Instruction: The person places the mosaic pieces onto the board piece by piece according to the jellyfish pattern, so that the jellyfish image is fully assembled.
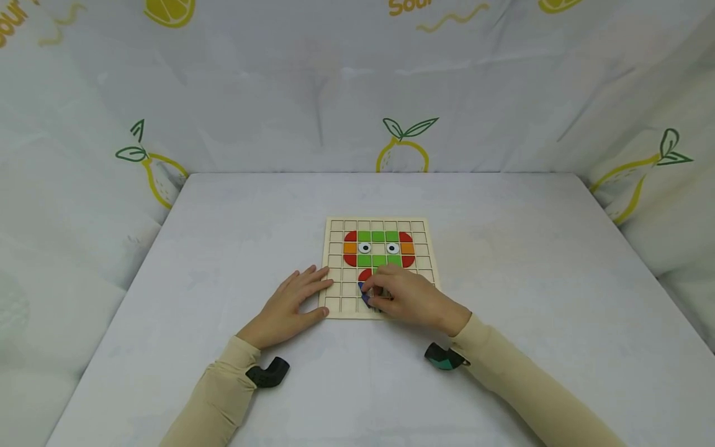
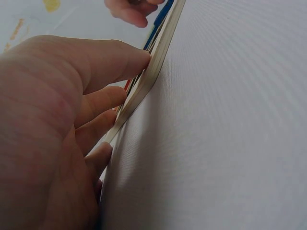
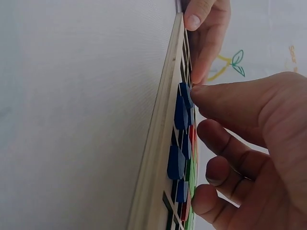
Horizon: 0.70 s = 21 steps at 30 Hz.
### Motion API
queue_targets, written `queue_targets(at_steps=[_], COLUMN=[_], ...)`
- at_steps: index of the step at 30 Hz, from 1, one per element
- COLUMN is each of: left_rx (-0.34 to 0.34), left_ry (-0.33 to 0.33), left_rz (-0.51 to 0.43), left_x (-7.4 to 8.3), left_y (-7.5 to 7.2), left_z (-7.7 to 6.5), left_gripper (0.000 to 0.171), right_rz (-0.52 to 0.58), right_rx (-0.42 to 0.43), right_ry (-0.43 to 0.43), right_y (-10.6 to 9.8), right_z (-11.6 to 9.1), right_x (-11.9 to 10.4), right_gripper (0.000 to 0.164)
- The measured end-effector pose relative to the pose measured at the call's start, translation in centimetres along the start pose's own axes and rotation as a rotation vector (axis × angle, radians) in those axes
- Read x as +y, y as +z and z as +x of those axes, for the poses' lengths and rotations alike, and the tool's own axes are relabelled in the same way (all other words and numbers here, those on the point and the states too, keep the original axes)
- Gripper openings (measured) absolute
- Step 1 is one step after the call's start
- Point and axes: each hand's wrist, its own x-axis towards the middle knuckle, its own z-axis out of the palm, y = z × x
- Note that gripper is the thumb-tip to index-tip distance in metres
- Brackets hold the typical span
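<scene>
A square wooden grid board (image 1: 337,305) lies on the table with coloured tiles set in its cells. My left hand (image 1: 290,308) rests at the board's left edge, fingers extended over the rim and thumb against its near corner. The right hand (image 1: 410,297) is over the lower part of the board, thumb and index finger bent together at a small blue tile (image 3: 185,94). That tile stands tilted in the right wrist view, beside more blue tiles (image 3: 176,163) along the board's near side. Part of the lower rows is hidden under this hand.
Green tiles (image 1: 378,236), red curved corner tiles (image 1: 406,260), orange tiles (image 1: 350,248) and two eye tiles (image 1: 393,248) form a pattern on the board. A red tile (image 1: 365,274) sits below it. A lemon-print cloth (image 1: 251,93) hangs behind the white table (image 1: 530,261).
</scene>
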Motion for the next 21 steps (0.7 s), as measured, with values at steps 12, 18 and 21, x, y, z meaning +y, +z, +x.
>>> queue_targets(at_steps=[12, 18, 21], left_rx=[-0.004, -0.006, -0.005], left_ry=[-0.009, -0.012, -0.008], left_rz=[-0.005, -0.007, -0.008], left_x=[0.06, 0.15, 0.14], left_y=[0.01, -0.03, -0.07], left_z=[0.02, 0.0, 0.01], left_gripper=[0.056, 0.056, 0.056], right_rz=[-0.058, -0.054, -0.055], right_rx=[-0.037, -0.028, -0.011], right_ry=[-0.058, -0.07, -0.056], right_y=[-0.03, 0.32, 0.53], right_z=[-0.35, -0.24, -0.11], right_x=[-0.25, -0.26, -0.33], right_gripper=[0.019, 0.019, 0.018])
